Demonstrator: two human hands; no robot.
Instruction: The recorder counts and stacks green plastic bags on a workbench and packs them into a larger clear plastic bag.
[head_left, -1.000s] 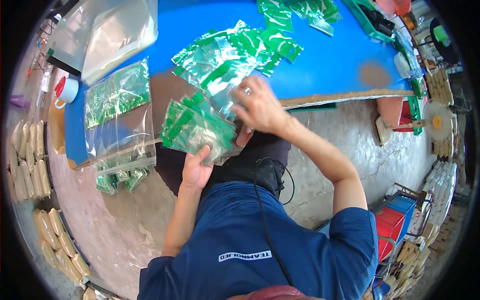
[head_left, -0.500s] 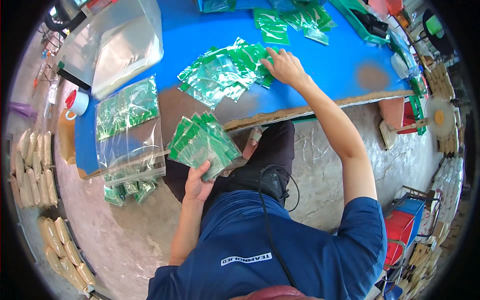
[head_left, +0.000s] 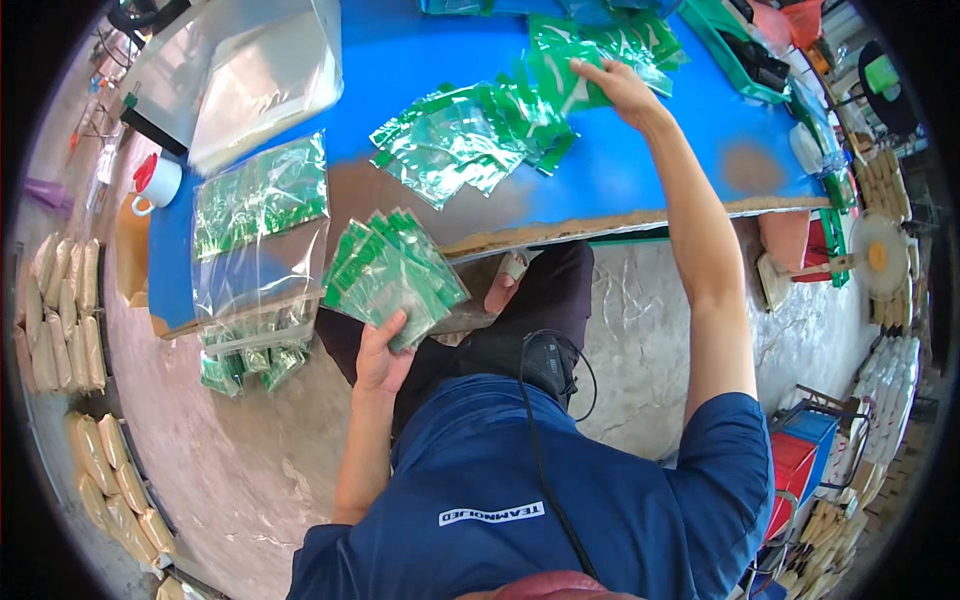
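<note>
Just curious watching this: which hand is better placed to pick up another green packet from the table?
Probably the right hand: it rests on the far green packets, while the left hand holds a fanned stack.

The left hand (head_left: 383, 352) sits a little left of the frame's centre, forearm rising from the lower edge, elbow bent, fingers curled shut in a grip with the thumb on top. The right arm stretches nearly straight toward the upper middle, its hand (head_left: 620, 88) flat, palm down, fingers spread.
</note>
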